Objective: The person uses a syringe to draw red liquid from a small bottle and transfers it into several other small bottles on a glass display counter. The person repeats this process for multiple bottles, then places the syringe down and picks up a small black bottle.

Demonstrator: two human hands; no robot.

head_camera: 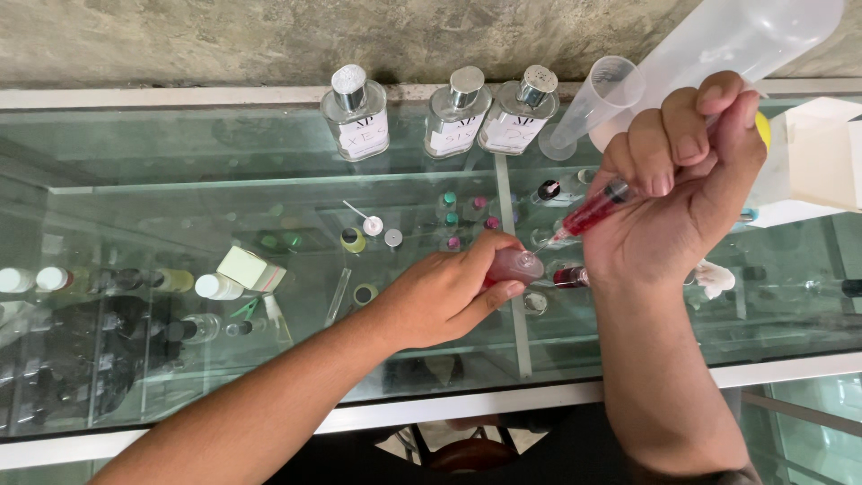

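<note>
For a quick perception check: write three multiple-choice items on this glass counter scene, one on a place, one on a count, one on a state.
1. Where do the square perfume bottles stand?
A. along the back edge of the glass counter
B. on the floor
C. in the white box

2. How many square perfume bottles are there?
A. one
B. three
C. six

3. What does the syringe in the right hand hold?
A. red liquid
B. nothing
C. blue liquid

Key: 1 A, they line the wall side. 2 B, three silver caps show. 3 A, its barrel is red, tip at the small bottle in the left hand.
</note>
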